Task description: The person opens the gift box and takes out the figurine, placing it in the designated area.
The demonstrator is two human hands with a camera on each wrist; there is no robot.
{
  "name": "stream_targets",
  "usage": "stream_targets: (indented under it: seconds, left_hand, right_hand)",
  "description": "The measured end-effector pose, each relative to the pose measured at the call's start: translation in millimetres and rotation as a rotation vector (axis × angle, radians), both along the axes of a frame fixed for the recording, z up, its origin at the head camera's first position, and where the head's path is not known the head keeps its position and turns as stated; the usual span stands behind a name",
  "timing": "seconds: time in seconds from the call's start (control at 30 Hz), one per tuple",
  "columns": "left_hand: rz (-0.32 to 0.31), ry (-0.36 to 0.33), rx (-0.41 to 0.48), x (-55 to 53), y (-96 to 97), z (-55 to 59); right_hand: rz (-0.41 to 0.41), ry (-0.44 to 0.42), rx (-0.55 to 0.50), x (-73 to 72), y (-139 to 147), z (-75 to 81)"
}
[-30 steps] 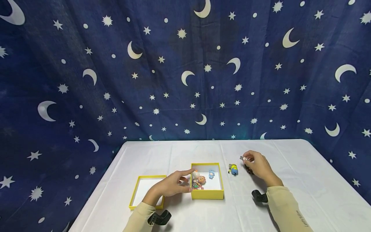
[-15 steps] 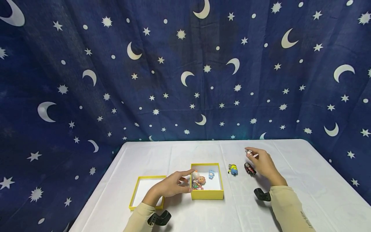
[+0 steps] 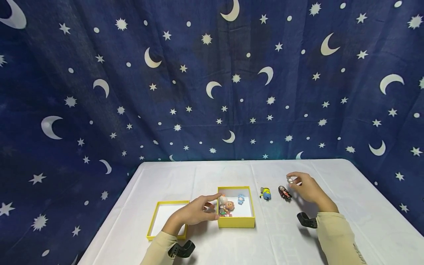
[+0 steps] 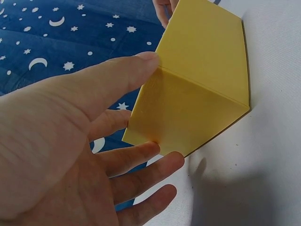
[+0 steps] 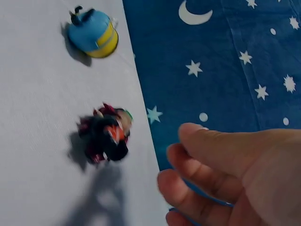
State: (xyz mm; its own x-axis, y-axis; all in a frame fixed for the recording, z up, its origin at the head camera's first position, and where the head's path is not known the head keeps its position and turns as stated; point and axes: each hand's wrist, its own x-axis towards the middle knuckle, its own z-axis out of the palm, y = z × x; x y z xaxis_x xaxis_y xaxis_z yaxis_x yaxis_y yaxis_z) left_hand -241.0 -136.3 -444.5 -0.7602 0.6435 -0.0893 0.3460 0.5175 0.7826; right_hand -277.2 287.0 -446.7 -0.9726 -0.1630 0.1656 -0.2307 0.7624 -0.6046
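Observation:
My left hand [image 3: 197,210] holds the left side of an open yellow box [image 3: 236,222]. In the left wrist view, its thumb lies on one corner of the box [image 4: 202,101] and the index finger reaches the opposite edge; the other fingers spread by the wall. My right hand [image 3: 309,188] pinches a small grey-and-white figurine [image 3: 290,180] over the table's right side; in the right wrist view the fingers mostly hide it. Close to that hand lies a dark red-and-black figurine [image 3: 285,193]. Left of it lies a yellow-and-blue Minion figurine [image 3: 265,193].
Inside the box, several small figurines [image 3: 229,205] crowd the left side, and a light-blue figurine [image 3: 241,199] lies toward the back right. A yellow-rimmed box lid [image 3: 155,221] lies left of the box, partly behind the left forearm. A star-patterned curtain [image 3: 212,81] hangs behind the white table.
My right hand has lifted the small figurine away from the dark red-and-black one and moved rightward with it, uncovering the dark one. My left hand stays on the box.

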Motion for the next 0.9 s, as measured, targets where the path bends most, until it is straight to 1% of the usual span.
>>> stream_targets:
  seconds: [0.17, 0.3, 0.43, 0.57, 0.63, 0.9]
  left_hand:
    - [0.006, -0.003, -0.001, -0.1, -0.5, 0.5]
    - [0.009, -0.011, 0.001, 0.0, -1.1, 0.4]
    - [0.012, -0.015, 0.003, 0.3, -1.6, 0.1]
    - [0.000, -0.005, 0.012, 0.3, -1.7, 0.3]
    - [-0.008, -0.005, 0.022, 0.2, -1.5, 0.5]
    - [-0.010, -0.014, 0.030, -0.4, -0.2, 0.8]
  right_hand:
    - [0.022, -0.078, -0.010, 2.2, 9.1, -0.6]
    - [0.018, -0.133, -0.024, 1.1, 13.8, -6.1]
    - [0.002, -0.126, 0.018, -1.2, 16.0, -13.0]
    - [-0.039, -0.112, 0.091, -2.0, 16.4, -16.0]
    - [-0.049, -0.111, 0.108, -1.9, 16.7, -17.1]
    - [-0.041, -0.115, 0.107, -2.6, 19.4, -25.1]
